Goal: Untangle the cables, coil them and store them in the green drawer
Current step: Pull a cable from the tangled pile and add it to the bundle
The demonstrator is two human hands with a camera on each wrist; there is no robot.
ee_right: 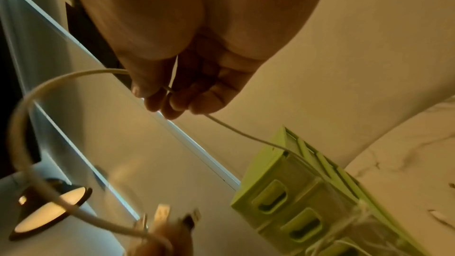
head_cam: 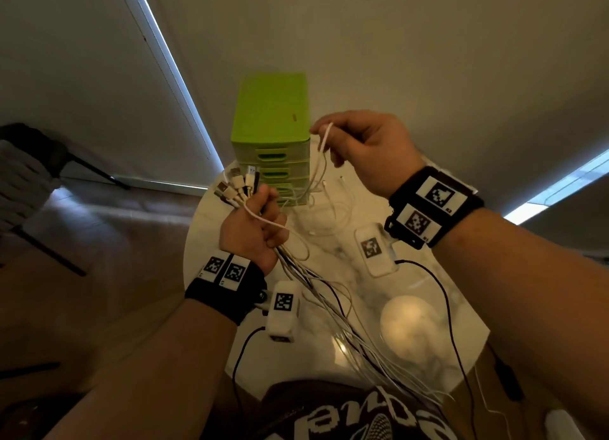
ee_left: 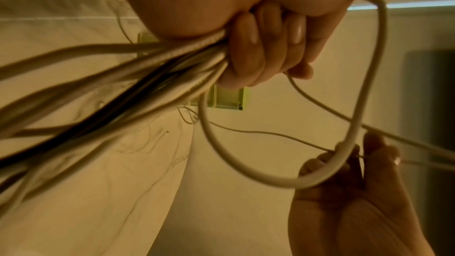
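Cables, a bundle of thin white and black cords [head_cam: 260,205], sit clenched in the left hand [head_cam: 253,232] while the right hand [head_cam: 369,149] at 1 o'clock pinches 1 white strand [head_cam: 324,139], untangling underway; next needs pulling it free before coiling toward the lime-green plastic drawer tower [head_cam: 272,120].

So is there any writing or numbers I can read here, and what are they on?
Shirt: large white letters, upside down and cut off, not readable.
Wrist tags: black-and-white square codes; tiny corner digits too small to read.
Green drawer unit: small orange mark, no legible text.
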